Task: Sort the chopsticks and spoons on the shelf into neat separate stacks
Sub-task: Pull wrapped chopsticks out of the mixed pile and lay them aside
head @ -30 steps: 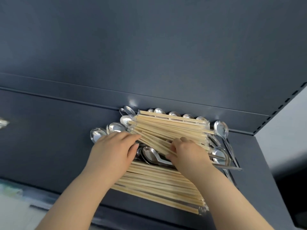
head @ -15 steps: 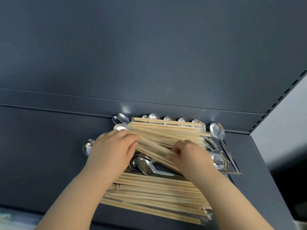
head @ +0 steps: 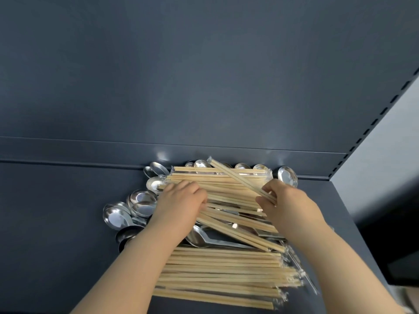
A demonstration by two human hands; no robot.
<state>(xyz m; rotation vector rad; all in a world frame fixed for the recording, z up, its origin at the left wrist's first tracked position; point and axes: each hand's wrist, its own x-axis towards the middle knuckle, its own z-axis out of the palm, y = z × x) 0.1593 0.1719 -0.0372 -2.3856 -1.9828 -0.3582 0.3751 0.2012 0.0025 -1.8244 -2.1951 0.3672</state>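
Note:
A jumbled heap of wrapped wooden chopsticks [head: 217, 273] and shiny metal spoons [head: 141, 201] lies on the dark blue shelf [head: 59, 211]. My right hand [head: 288, 205] pinches a wrapped pair of chopsticks [head: 235, 175], which slants up to the left over the back pile. My left hand [head: 181, 205] rests on the back bundle of chopsticks [head: 217, 177], its fingers curled among the sticks. More spoons [head: 287, 176] line the shelf's back edge, and one spoon [head: 199, 239] lies between the two chopstick piles.
The shelf's back panel [head: 204, 75] rises right behind the heap. A perforated upright [head: 376, 118] and the shelf's right edge [head: 353, 223] bound it on the right. Bare shelf stretches to the left of the spoons.
My right hand has moved right and lifted one wrapped pair, now slanted over the back pile. My left hand has shifted slightly right on the bundle. The view has drawn closer.

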